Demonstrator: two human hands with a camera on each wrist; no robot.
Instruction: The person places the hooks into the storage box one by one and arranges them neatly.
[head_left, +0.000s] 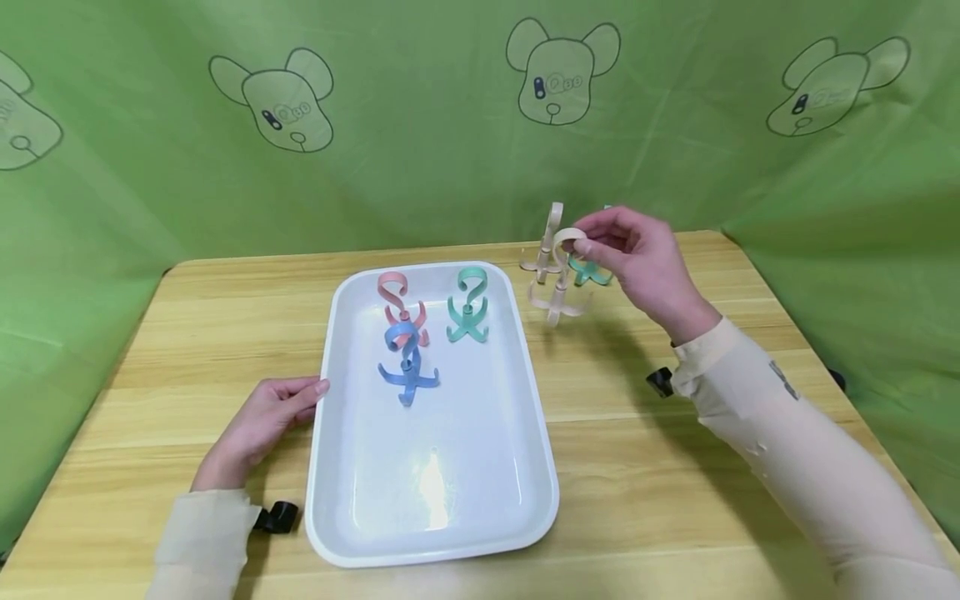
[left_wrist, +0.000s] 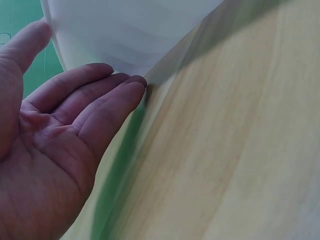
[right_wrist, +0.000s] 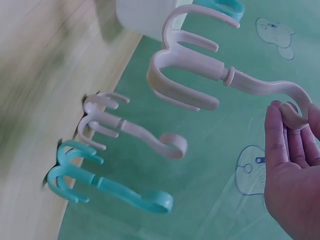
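Observation:
My right hand [head_left: 637, 258] pinches the curved top of a beige rotating hanger hook [head_left: 557, 307] between thumb and fingers. Its several prongs hang lowest, to the right of the white tray [head_left: 480, 475]; the right wrist view shows this hook [right_wrist: 195, 62] raised off the table. With the thumb on the rim and fingertips against the outer wall, my left hand [head_left: 262, 421] holds the tray's left side. Inside the tray stand a pink hook [head_left: 392, 286], a blue hook [head_left: 408, 379] and a green hook [head_left: 467, 322]. The blue one partly covers the pink one.
Behind the held hook, another beige hook [head_left: 543, 260] and a second green hook [head_left: 591, 272] stand on the wooden table [head_left: 637, 483]. My right hand partly hides that green one. A green curtain [head_left: 420, 167] with printed mouse heads encloses the table's back and sides.

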